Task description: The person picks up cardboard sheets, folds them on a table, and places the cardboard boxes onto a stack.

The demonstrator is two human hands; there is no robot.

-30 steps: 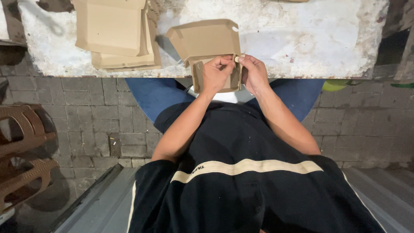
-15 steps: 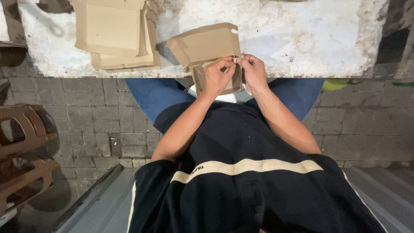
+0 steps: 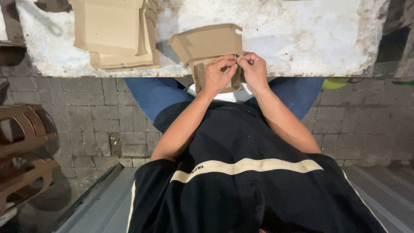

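Observation:
A brown cardboard box blank (image 3: 207, 43), partly folded, rests on the near edge of a worn white table (image 3: 302, 39). My left hand (image 3: 217, 75) grips the box's lower flap from the left. My right hand (image 3: 254, 71) pinches the same flap's top corner, its fingertips touching those of the left. The flap's middle is hidden behind both hands.
A stack of flat cardboard blanks (image 3: 114, 34) lies on the table's left part. Brown plastic chairs (image 3: 21, 151) stand at the left over a grey brick floor (image 3: 108, 121). A green object (image 3: 334, 83) peeks out under the table at the right.
The box has tilted slightly and shifted, and both hands have drawn closer together at the flap's top corner.

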